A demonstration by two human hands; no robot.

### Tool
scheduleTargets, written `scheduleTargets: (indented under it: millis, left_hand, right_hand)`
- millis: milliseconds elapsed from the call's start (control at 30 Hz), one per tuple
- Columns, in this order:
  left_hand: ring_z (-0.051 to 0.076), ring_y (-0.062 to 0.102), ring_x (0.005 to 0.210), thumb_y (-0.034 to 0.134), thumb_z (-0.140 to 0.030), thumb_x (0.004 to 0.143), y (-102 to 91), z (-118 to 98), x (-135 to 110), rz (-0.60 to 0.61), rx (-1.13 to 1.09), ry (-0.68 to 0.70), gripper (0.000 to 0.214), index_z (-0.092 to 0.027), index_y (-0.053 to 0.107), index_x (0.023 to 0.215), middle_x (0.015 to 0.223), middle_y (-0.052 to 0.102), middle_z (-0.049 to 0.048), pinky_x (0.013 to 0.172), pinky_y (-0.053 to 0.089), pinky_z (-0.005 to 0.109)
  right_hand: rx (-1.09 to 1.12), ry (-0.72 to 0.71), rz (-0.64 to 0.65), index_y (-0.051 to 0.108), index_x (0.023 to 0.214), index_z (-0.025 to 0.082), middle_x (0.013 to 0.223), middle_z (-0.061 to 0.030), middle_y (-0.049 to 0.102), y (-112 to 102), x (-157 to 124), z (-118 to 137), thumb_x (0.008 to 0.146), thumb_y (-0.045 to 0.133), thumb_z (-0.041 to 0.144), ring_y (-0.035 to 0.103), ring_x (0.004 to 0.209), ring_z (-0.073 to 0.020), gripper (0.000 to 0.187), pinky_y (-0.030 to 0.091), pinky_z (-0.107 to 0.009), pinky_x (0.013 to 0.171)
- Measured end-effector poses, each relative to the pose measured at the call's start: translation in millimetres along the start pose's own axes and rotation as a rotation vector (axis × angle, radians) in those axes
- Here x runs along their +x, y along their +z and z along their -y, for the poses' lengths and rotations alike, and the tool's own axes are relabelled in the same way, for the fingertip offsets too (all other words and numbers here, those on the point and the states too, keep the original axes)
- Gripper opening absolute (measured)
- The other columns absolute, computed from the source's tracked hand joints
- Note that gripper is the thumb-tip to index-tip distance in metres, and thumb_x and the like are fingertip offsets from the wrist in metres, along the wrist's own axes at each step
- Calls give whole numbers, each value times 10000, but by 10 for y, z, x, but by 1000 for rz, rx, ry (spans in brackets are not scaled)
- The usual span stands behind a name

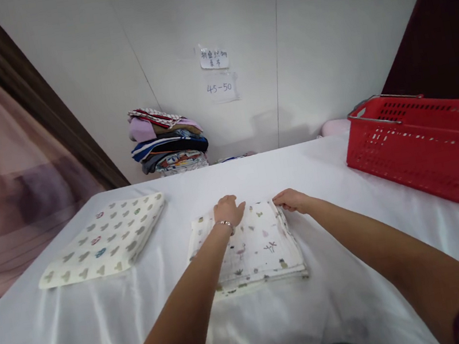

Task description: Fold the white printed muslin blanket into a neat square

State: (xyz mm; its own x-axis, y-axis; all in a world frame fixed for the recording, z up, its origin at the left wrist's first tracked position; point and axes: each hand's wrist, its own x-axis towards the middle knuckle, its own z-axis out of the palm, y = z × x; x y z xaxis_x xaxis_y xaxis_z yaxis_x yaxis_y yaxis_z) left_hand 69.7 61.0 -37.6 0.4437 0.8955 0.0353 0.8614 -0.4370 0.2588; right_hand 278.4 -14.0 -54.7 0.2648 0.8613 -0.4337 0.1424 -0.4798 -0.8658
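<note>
A white cloth printed with small plants and pink flamingos lies folded in layers in front of me on the white-covered table. My left hand rests on its far left part, fingers stretched out and thumb apart, with a bracelet at the wrist. At the far right corner, my right hand pinches the cloth's edge between thumb and fingers. Further left lies a second folded cloth, cream with rows of grey mouse-head shapes and a few coloured ones.
A red perforated basket with metal handles stands on the right. Against the wall at the back left is a pile of folded clothes. Handwritten paper labels are stuck on the wall. A pink curtain hangs at the left edge.
</note>
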Motion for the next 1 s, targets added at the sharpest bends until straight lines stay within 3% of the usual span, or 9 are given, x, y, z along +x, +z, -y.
scheduleTargets:
  millis: [100,233,367,467,667,833,1000]
  left_hand:
    - [257,419,1195,354,-537,837,212,234,54,69,44,-49,495,-185,554,1122,1262,523,102,1005,259,427]
    - [251,461,1156,254,-600,839,350,343,49,64,27,-56,565,-208,588,1071,1217,564,87,1026,199,437]
    - [248,469,1153,206,-599,850,332,365,19,46,-7,-51,588,-219,587,1087,1203,581,77,1037,162,452]
    - [236,464,1162,197,-563,866,322,388,-11,27,-14,-31,573,-209,583,1100,1211,578,75,1053,144,436]
    - [233,479,1135,195,-528,878,306,385,-1,37,24,-36,547,-210,595,1073,1208,580,79,1046,178,436]
    - [247,508,1085,215,-520,877,211,481,32,93,60,-53,501,-257,617,1018,1182,595,59,1023,180,485]
    - [241,476,1114,233,-482,884,192,602,-15,21,110,-36,466,-259,617,1026,1207,564,59,975,259,424]
  right_hand:
    - [-14,-15,-30,586,630,135,412,66,362,37,16,3,593,602,166,237,372,-38,51,96,-203,372]
    - [-22,-44,-114,563,551,136,400,60,360,94,23,21,566,601,139,237,384,-38,41,102,-206,376]
    - [55,-87,-208,563,597,144,450,54,392,72,-22,-37,586,593,160,282,430,-42,36,151,-192,387]
    - [139,-79,-231,523,624,161,439,70,335,34,-61,-161,625,587,229,254,421,-45,93,157,-192,387]
    - [267,1,-180,340,547,195,431,84,270,34,-20,-256,638,577,225,191,393,-35,256,109,-200,369]
    - [315,-15,-144,348,569,186,476,73,315,-4,30,-175,656,585,207,217,403,-28,253,117,-182,363]
    - [276,20,-85,353,558,184,464,76,308,-30,31,-210,674,576,216,210,388,-27,253,106,-186,361]
